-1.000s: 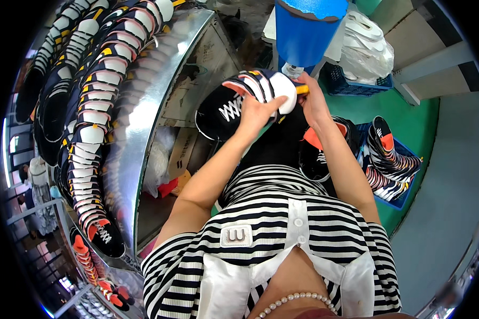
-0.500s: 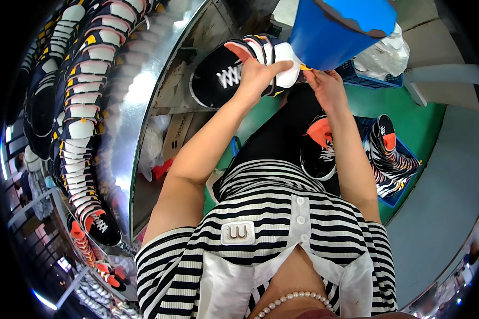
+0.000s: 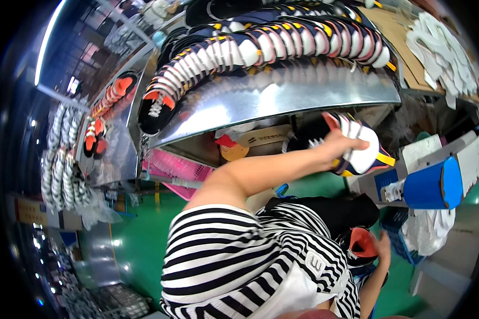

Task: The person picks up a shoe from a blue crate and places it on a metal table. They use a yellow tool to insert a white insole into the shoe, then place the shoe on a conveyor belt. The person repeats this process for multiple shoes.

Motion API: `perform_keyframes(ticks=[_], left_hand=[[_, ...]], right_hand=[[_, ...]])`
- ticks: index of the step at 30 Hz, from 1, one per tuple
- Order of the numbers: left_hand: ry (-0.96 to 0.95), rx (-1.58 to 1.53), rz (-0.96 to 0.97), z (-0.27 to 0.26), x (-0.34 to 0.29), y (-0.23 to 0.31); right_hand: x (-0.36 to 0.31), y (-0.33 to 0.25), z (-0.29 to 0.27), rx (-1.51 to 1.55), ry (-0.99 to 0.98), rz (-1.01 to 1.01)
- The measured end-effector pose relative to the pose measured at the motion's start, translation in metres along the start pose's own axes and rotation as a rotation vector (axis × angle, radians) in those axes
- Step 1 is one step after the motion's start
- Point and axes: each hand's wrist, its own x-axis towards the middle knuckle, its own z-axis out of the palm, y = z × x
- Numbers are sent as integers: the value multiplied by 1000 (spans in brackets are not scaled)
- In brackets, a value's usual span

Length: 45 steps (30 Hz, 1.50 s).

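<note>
My left hand (image 3: 341,147) is closed round a few nested shoe uppers, held out beside the metal table's edge. These shoe uppers (image 3: 364,153) are black and white, with coral lining and a yellow pull tab. On my lap is another black shoe upper (image 3: 353,258) with a coral lining, its opening facing my right hand (image 3: 382,246). The right thumb and fingers are at the rim of that opening and seem to grip it; part of the fingers is hidden.
A long nested row of shoe uppers (image 3: 282,43) lies on the shiny metal table (image 3: 292,95). White cut pieces (image 3: 446,53) are piled at the far right. A blue bin (image 3: 432,183) stands right, above a crate with a white bag (image 3: 431,228). Pink baskets (image 3: 178,169) sit under the table.
The view has swung left. My left hand has carried the nested uppers towards the table. My right hand has let go of the yellow tab and come back to the upper on my lap.
</note>
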Motion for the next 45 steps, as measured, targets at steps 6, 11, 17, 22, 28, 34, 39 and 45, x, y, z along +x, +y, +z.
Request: perform_keyframes(ticks=[6,11,17,22,28,34,39,45], left_hand=[[734,273,679,-123,-152,117],[1941,649,568,-353,-197,101],[1982,894,624,-478,-165,134],[1478,630,861,-554,-131,144],[1668,1250,145,-532,-149,132],[1612,741,958,-547,-182,112],[1450,928,1052,-418,-160,72],[-369,302,564,-118,-98,65]], right_hand=[[-13,-15,35,-262,2,-52],[-20,-6,37,-324,74,-141],[-2,-11,13,-271,-223,215],[-13,-59,-13,-26,-520,438],[-23,-74,-17,13,-537,460],[-27,-76,-10,106,-480,381],[-53,-51,-16,371,-181,211],[-82,-46,-52,698,504,-57]])
